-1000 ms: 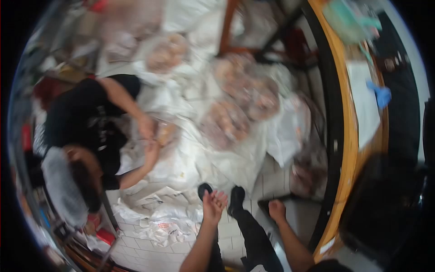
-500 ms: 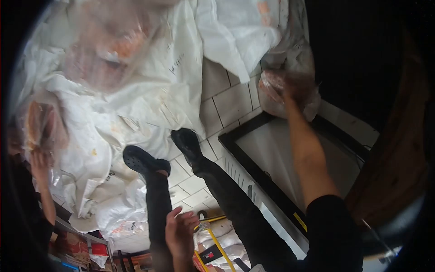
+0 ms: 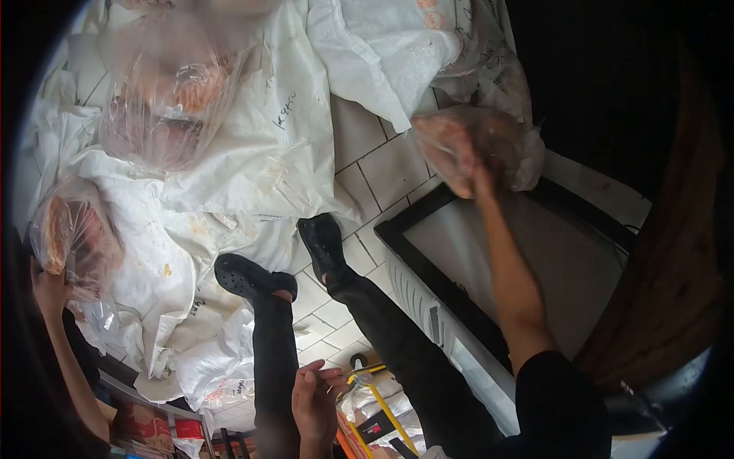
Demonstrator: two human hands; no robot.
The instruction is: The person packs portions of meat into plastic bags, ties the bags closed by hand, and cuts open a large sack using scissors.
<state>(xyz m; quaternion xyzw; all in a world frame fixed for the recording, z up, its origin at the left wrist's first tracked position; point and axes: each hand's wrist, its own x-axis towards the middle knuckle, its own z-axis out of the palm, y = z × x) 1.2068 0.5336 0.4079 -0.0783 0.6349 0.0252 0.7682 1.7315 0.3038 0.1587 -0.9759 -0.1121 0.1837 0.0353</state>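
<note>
At the upper right, my right hand (image 3: 482,174) grips a clear plastic bag of what looks like pinkish-brown meat (image 3: 514,145). Its fingertips are partly lost against the bag, which is beside a white sack and above a black-framed glass-topped unit. My left hand (image 3: 314,394) hovers low in the middle, in front of my legs. Its fingers are loosely bent and apart, with nothing in them. Below it and to the right is a yellow metal frame (image 3: 380,405) with white packages.
White sacks (image 3: 252,176) cover much of the tiled floor (image 3: 375,164). Another clear bag of meat (image 3: 172,115) lies on them. At the left, another person's hand (image 3: 50,291) touches a bagged piece (image 3: 84,241). The glass-topped unit (image 3: 527,264) stands at my right.
My right hand and its bag have shifted slightly, and the bag's left part now spreads further left. The other person's hand has moved a little left and down. My left hand stays raised.
</note>
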